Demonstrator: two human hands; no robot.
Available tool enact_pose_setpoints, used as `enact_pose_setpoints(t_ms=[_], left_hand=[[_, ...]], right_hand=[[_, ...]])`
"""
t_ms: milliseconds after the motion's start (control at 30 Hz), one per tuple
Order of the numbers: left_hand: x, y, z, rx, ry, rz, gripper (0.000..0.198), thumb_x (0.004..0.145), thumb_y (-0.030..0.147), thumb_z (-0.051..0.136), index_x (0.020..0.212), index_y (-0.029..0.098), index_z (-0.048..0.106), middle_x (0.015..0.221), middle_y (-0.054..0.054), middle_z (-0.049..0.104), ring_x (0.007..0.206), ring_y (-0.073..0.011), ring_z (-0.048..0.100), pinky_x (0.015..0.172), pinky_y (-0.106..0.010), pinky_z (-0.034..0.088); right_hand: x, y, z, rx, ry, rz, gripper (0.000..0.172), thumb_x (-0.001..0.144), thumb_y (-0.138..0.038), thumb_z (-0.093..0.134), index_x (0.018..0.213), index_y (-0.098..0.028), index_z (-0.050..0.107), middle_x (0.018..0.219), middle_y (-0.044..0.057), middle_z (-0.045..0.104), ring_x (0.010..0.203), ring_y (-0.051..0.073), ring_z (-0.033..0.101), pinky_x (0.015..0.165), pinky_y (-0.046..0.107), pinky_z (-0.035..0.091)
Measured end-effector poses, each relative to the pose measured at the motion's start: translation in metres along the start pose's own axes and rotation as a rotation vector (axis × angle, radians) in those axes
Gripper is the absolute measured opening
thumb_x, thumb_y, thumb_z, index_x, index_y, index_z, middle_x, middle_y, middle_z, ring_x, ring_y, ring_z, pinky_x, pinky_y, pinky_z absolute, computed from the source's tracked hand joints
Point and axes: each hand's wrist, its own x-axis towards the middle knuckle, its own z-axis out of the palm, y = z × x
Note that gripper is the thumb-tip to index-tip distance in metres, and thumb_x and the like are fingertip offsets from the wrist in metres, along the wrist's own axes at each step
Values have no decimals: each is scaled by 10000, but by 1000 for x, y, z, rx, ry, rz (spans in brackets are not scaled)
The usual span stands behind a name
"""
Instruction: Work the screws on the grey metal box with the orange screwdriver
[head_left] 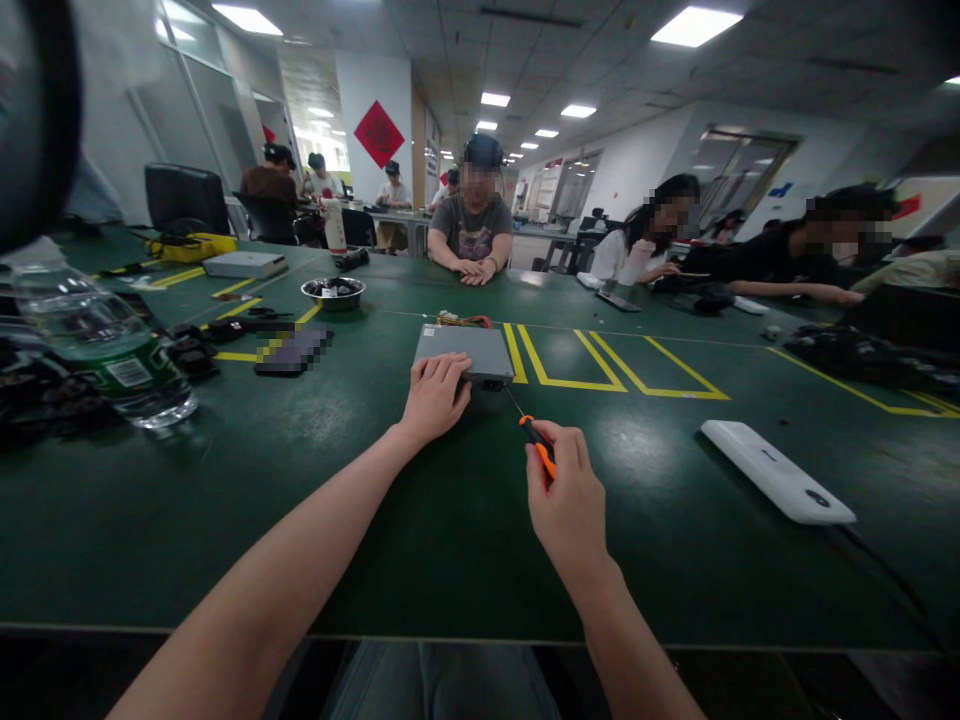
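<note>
A grey metal power supply (480, 348) lies flat on the green table, its bundle of coloured wires (463, 320) at the far edge. My left hand (435, 400) holds the box by its near left part, fingers over the top and thumb down at the front side. In my right hand (566, 490) is a screwdriver (537, 440) with an orange and black handle, gripped between thumb and fingers. Its thin shaft points up and left, the tip close to the box's near right corner. Whether the tip touches a screw I cannot tell.
A metal bowl (334, 292) of small dark parts stands beyond a phone (294, 350). At left is a water bottle (105, 340); at right a white corded device (776, 470). Yellow tape (577, 384) marks the table (450, 540). A person (472, 220) sits opposite, others at right.
</note>
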Motion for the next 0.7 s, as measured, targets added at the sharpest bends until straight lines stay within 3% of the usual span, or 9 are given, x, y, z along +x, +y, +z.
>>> enact_pose_setpoints(t_ms=[167, 267, 400, 500, 700], left_hand=[[0, 0, 0, 0, -2, 1, 285, 839, 242, 446, 1120, 219, 484, 1220, -52, 542, 1144, -213, 446, 968, -398, 262], [0, 0, 0, 1, -1, -1, 286, 837, 236, 445, 1120, 220, 484, 1218, -52, 543, 1149, -212, 443, 972, -397, 258], [0, 0, 0, -4, -3, -9, 292, 838, 235, 443, 1127, 224, 483, 1218, -60, 542, 1148, -220, 445, 968, -406, 258], [0, 0, 0, -2, -3, -6, 293, 837, 234, 445, 1127, 222, 481, 1219, -58, 542, 1148, -218, 444, 967, -405, 258], [0, 0, 1, 9, -3, -3, 281, 838, 243, 449, 1116, 223, 482, 1224, -46, 540, 1151, -209, 441, 968, -397, 258]], right_hand=[[1, -1, -2, -74, -34, -125, 217, 843, -103, 371, 961, -198, 526, 959, 57, 589, 835, 180, 526, 749, 349, 447], [2, -3, -2, -66, -54, -128, 195, 851, -144, 392, 987, -196, 522, 984, 64, 585, 851, 186, 520, 757, 361, 443], [2, -3, -2, -6, 40, 25, 285, 868, -338, 406, 1093, -173, 461, 1099, 124, 494, 963, 219, 522, 730, 358, 464], [2, -1, -2, -6, 55, 127, 290, 898, -329, 308, 1098, -163, 436, 1019, 117, 504, 881, 204, 552, 646, 332, 468], [1, 1, -1, -31, 33, -77, 203, 860, -162, 372, 1039, -184, 467, 970, 72, 551, 864, 179, 534, 725, 333, 457]])
